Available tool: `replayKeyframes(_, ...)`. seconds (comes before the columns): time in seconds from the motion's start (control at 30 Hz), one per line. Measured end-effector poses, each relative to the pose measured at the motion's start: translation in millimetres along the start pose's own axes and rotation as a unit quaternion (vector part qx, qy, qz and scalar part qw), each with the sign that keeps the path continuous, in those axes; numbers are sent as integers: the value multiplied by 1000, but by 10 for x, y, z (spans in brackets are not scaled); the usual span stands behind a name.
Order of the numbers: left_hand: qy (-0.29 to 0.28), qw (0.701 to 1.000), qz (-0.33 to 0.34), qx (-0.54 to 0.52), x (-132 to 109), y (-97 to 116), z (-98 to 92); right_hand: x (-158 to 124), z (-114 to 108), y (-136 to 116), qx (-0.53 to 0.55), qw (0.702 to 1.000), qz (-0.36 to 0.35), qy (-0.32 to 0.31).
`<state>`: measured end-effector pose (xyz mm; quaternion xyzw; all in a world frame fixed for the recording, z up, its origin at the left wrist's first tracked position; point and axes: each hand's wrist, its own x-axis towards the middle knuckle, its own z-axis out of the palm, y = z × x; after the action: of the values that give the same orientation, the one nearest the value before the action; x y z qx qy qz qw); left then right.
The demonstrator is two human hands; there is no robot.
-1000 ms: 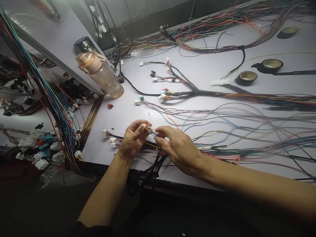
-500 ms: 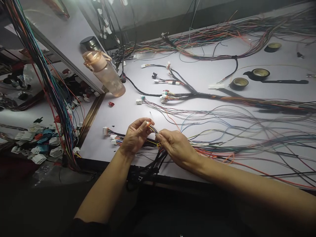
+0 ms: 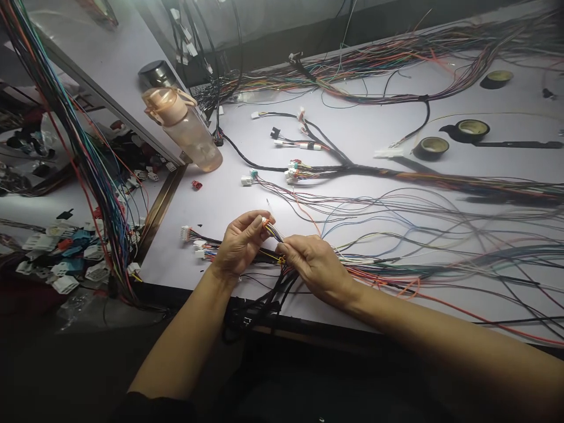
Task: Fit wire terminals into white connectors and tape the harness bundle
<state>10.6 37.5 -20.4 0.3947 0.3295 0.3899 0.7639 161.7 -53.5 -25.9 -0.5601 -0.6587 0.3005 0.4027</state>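
Pink bottle (image 3: 185, 132) sits upper left on the desk (image 3: 229, 200). Low centre, the left hand (image 3: 240, 244) has its fingers pinched on a small connector (image 3: 265, 222), just above the desk's near edge. The right hand (image 3: 315, 264) is right beside it, fingers closed on the wires (image 3: 275, 234) leaving it. Tape rolls (image 3: 430, 148) upper right.

text: none legible | pink bottle (image 3: 185, 126) at left edge of desk (image 3: 229, 202): no label readable | tape rolls (image 3: 430, 148) toward right edge: no print readable | connector (image 3: 265, 222) and its wires (image 3: 275, 233) near front edge: markings too small to tell
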Motion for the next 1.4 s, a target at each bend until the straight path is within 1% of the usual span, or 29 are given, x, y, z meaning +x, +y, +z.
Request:
replayKeyframes(0.13, -6, 999, 22, 33, 7, -13, 16, -2, -30, -8, 59, 997, 39, 9)
replayKeyframes(0.2, -8, 999, 23, 36, -1, -7, 33, -4, -37, -10, 92, 994, 55, 18)
replayKeyframes(0.3, 6, 999, 4, 47, -39, 21, 91, -7, -38, -11, 130, 988, 75, 39)
replayKeyframes(0.43, 7, 993, -45, 106, -122, 76, 254, 0, -59, -42, 147, 984, 80, 54)
replayKeyframes(0.5, 11, 990, -44, 132, -143, 96, 348, 18, -93, -61, 150, 985, 78, 37)
replayKeyframes(0.57, 26, 990, -31, 138, -125, 104, 425, 47, -144, -63, 148, 985, 85, 1)
replayKeyframes(0.67, 56, 991, -23, 118, -36, 103, 496, 93, -220, -15, 122, 987, 92, -54)
replayKeyframes(0.77, 79, 993, -27, 89, 37, 96, 540, 113, -254, 61, 105, 989, 81, -69)
replayKeyframes(0.83, 69, 993, -52, 82, 32, 90, 571, 110, -251, 102, 110, 991, 62, -45)
replayKeyframes(0.93, 44, 989, -105, 97, -41, 62, 615, 101, -231, 137, 128, 991, 29, 8)
replayKeyframes(1.03, 34, 987, -121, 102, -93, 2, 645, 100, -212, 157, 123, 992, 17, 37)
replayKeyframes(1.13, 44, 987, -103, 112, -73, -34, 643, 103, -198, 170, 109, 993, 9, 51)
replayKeyframes(1.2, 29, 985, -101, 139, -36, 6, 597, 103, -193, 173, 105, 992, 7, 66)
replayKeyframes(1.3, -46, 971, -133, 191, 50, 182, 435, 104, -196, 168, 106, 991, 10, 78)
replayKeyframes(1.33, -63, 967, -136, 206, 96, 255, 368, 105, -199, 166, 113, 990, 12, 78)
replayKeyframes(1.37, -64, 965, -122, 224, 155, 322, 303, 106, -203, 164, 122, 989, 13, 79)
replayKeyframes(1.4, -38, 964, -92, 245, 230, 377, 249, 106, -206, 163, 132, 988, 12, 80)
